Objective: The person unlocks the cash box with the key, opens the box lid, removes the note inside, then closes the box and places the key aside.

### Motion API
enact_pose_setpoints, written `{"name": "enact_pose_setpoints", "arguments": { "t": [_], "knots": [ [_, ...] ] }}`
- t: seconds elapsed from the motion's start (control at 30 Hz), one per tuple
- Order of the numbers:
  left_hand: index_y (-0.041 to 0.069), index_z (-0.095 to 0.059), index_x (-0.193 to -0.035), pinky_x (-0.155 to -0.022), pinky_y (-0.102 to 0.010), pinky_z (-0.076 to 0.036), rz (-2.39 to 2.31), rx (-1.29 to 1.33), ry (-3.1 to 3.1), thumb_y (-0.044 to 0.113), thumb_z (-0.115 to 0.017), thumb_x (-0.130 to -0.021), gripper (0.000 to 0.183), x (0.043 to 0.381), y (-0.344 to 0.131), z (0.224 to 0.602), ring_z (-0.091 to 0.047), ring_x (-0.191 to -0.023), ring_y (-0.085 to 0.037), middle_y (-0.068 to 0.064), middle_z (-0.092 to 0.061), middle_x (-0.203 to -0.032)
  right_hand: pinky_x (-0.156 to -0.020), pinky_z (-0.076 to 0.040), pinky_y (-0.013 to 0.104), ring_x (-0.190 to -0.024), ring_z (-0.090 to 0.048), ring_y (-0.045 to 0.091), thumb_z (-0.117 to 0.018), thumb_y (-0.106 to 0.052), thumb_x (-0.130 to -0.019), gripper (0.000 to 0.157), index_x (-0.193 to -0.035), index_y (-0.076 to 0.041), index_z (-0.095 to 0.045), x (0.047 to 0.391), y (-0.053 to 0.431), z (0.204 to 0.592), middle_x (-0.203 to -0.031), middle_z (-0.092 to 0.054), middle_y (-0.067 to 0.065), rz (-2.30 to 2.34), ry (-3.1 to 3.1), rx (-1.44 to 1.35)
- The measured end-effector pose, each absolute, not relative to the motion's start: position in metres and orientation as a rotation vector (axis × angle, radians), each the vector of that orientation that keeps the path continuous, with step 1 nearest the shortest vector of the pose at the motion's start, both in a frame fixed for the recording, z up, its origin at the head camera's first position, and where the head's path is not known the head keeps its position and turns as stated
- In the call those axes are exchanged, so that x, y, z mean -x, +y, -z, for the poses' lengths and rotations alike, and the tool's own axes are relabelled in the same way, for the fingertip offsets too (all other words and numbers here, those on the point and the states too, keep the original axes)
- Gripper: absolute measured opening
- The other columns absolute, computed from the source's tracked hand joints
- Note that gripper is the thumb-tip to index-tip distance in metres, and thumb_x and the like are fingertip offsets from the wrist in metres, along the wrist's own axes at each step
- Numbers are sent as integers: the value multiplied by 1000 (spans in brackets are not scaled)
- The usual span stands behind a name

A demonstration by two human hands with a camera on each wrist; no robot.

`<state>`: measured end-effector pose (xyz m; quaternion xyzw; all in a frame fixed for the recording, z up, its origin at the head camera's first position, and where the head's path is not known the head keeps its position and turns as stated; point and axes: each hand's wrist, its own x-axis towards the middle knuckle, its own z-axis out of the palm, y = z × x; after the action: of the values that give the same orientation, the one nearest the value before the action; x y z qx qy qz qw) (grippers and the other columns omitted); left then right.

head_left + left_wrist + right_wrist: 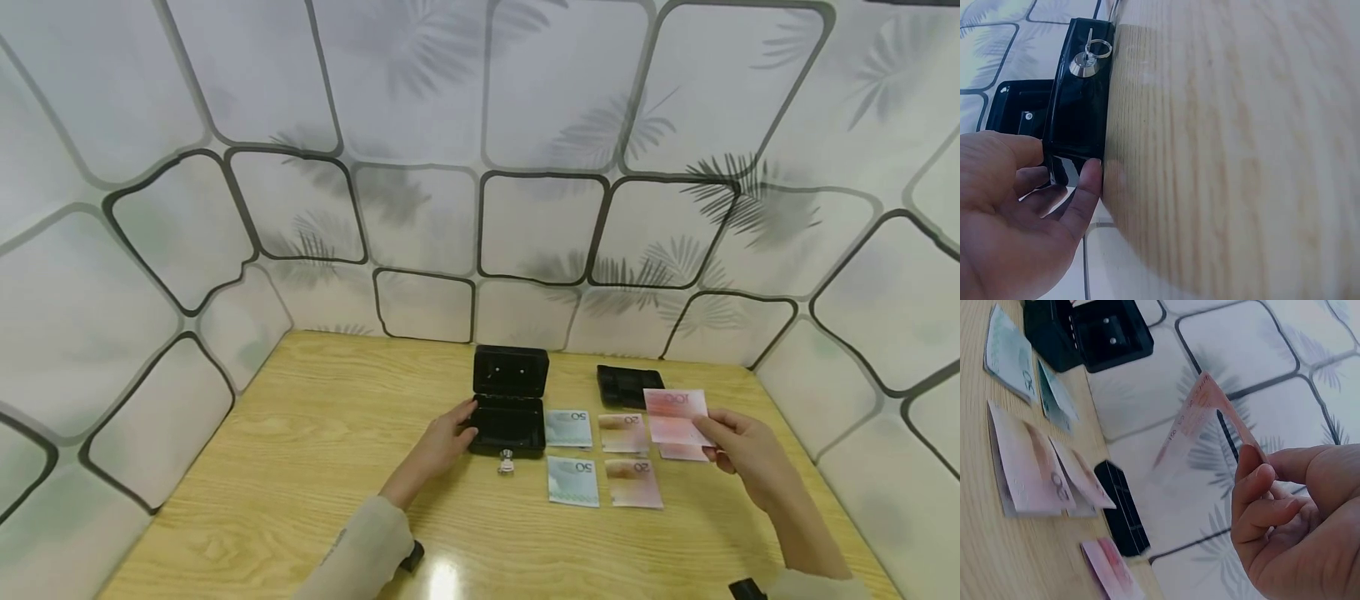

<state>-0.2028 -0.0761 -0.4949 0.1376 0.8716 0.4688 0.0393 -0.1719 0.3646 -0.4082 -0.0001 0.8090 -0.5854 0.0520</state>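
An open black cash box [507, 425] with a raised lid stands mid-table, a key in its front lock [1084, 62]. At its left end my left hand [444, 442] holds the side, with the thumb near the rim and a finger low on the wall. To the right, my right hand [750, 454] pinches a creased pink 100 banknote [675, 414] above the table. Beneath it lies another pink banknote [684, 452], partly hidden. Beside the box are green 50 banknotes [573, 482] and brownish-pink 20 banknotes [634, 483], in two rows.
Behind the banknotes lies a black compartment tray [621, 387], its right part hidden by the raised note. Patterned fabric walls [540, 225] surround the wooden table [337, 417] at the back and both sides.
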Motion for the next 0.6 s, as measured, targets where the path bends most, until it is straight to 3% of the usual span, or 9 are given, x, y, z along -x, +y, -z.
{"name": "enact_pose_setpoints", "arguments": {
  "t": [0.6],
  "knots": [
    [-7,-43,-153,-112,-57,-40,-1432,-419,2681,2,-56,-105,51,202,-77,494,-48,-137,-43,-24,-41,-158,-55,-47,21,-63,-51,5,-56,-17,-108,26,-90,-25,-73,143,440,422,-71,-56,-4,1640,2539,-167]
  ]
}}
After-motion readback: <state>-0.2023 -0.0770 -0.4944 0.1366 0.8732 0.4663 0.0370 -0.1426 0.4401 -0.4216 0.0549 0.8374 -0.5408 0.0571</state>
